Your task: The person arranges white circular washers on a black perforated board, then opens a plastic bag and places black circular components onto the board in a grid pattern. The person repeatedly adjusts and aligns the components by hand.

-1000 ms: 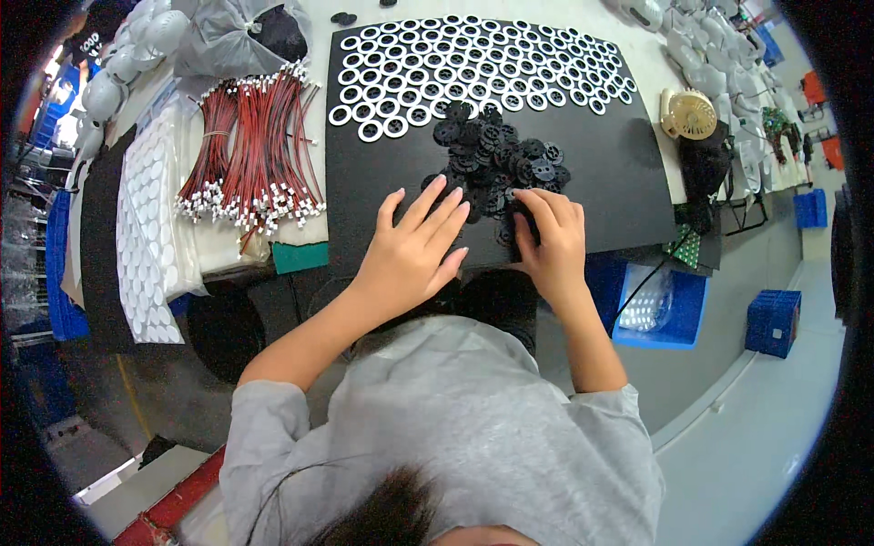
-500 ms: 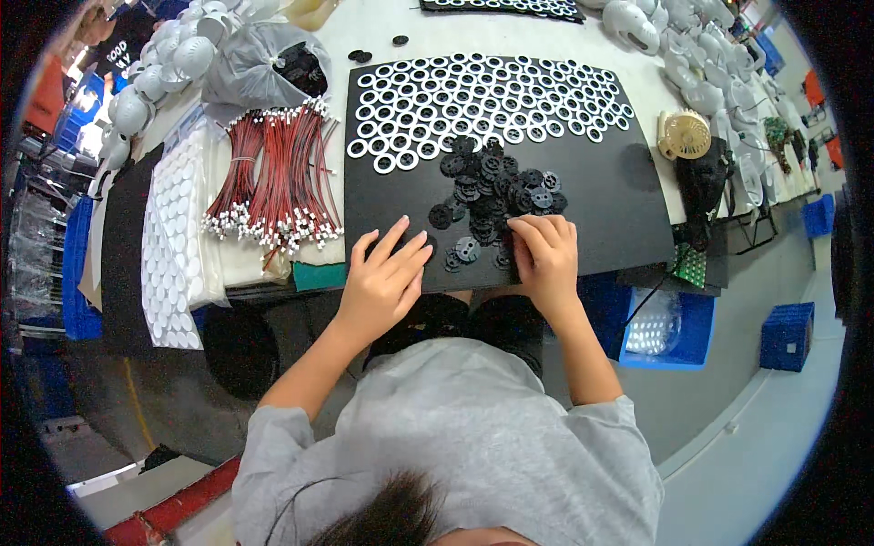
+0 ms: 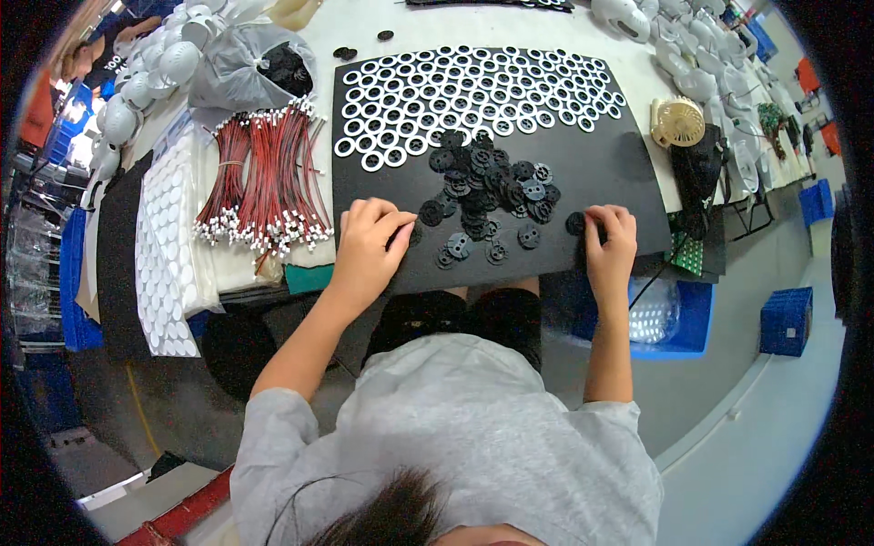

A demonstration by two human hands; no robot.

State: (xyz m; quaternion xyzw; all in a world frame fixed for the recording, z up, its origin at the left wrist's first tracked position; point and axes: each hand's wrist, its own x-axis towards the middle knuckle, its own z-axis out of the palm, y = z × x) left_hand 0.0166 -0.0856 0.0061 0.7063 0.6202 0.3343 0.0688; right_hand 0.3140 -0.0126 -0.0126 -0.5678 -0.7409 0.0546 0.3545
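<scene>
A heap of black round plastic discs [image 3: 492,182] with holes lies on the black board [image 3: 628,164]. My left hand [image 3: 366,241] is at the board's near left, its fingers curled and the thumb and forefinger around the edge of a dark disc [image 3: 416,235]. On the right, clear of the heap, my right hand [image 3: 610,238] pinches another black disc [image 3: 575,223] at the board's surface. A few loose discs [image 3: 529,237] lie between the hands. Behind the heap, white rings with dark centres [image 3: 473,91] cover the far part of the board in rows.
Left of the board lie bundled red and black wires [image 3: 273,177] with white connectors, a sheet of white round stickers [image 3: 168,246] and a plastic bag [image 3: 232,73] of black parts. A small fan [image 3: 678,123] stands at right; a blue bin [image 3: 687,318] sits below. White shells [image 3: 701,82] line the table.
My right hand has moved right, away from the heap, with a disc. My left hand has shifted slightly left and its spread fingers have curled in. A loose disc now shows near the heap.
</scene>
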